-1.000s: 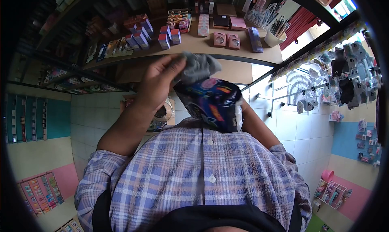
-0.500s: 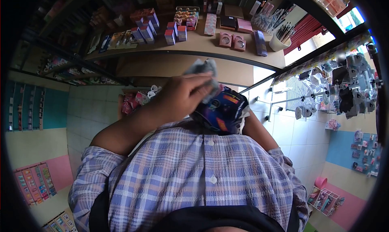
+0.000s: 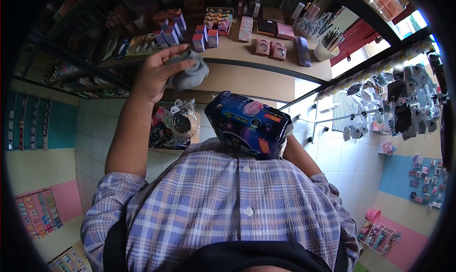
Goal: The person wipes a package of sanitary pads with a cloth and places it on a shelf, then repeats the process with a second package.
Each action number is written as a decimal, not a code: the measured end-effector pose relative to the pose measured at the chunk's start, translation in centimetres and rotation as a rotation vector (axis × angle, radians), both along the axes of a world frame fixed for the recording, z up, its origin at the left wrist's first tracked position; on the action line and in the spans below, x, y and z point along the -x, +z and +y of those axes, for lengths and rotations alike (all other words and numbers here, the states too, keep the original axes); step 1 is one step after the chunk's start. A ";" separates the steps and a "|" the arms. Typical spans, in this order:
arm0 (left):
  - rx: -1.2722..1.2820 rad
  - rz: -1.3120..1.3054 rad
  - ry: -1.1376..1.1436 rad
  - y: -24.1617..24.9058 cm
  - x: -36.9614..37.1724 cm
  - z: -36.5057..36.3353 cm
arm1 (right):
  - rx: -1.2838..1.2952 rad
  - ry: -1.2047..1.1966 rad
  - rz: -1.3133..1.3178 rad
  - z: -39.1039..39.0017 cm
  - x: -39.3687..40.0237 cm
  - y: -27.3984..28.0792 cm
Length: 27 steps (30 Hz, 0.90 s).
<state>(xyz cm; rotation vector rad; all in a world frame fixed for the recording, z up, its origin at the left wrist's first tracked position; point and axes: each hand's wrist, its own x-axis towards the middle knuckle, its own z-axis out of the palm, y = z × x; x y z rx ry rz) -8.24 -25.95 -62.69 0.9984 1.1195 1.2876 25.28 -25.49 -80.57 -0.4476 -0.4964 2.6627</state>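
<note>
A crumpled grey cloth (image 3: 191, 75) is pinched in my left hand (image 3: 160, 71), raised at the front edge of the shelf. Against my chest stands a dark blue pack of sanitary pads (image 3: 249, 125) with pink and orange print, tilted slightly. My right forearm (image 3: 303, 154) runs behind that pack. The right hand itself is hidden by it, but appears to hold the pack up from the far side. The cloth and the pack are apart.
A brown shelf (image 3: 228, 60) ahead carries small purple boxes (image 3: 166, 37), pink compacts (image 3: 270, 49) and a white cup of brushes (image 3: 327, 48). Below left, a box holds bagged goods (image 3: 175, 125). A wire rack with hanging items (image 3: 399, 89) stands right.
My left hand has moved left and away from the pack, taking the grey cloth to the shelf edge. The pack's printed front now shows, and the box below left is less covered.
</note>
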 end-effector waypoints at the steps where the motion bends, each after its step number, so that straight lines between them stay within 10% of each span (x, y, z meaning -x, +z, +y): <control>1: 0.058 -0.092 0.000 1.1 -1.3 -0.2 | -0.004 -0.021 0.009 -0.5 -0.1 -0.3; 4: -0.029 0.091 0.000 -0.1 -5.7 -1.2 | -0.018 -0.069 0.037 0.7 1.5 -1.3; 6: -0.486 0.938 -0.022 -2.5 -8.5 -2.3 | -0.026 -0.103 0.057 1.6 2.6 -1.9; 8: -0.175 0.874 -0.278 -2.2 -11.0 -3.3 | -0.035 -0.142 0.075 1.7 2.7 -2.5; 14: -0.652 0.509 -0.370 -1.1 -13.0 -5.8 | -0.047 -0.285 0.133 -0.2 1.2 -4.8; 22: -0.329 0.904 -0.338 -2.5 -11.0 -3.9 | -0.073 -0.488 0.222 -1.7 3.1 -7.7; 27: -0.829 0.865 -0.391 -3.7 -14.2 -4.8 | -0.236 -0.586 0.158 -2.4 4.3 -5.6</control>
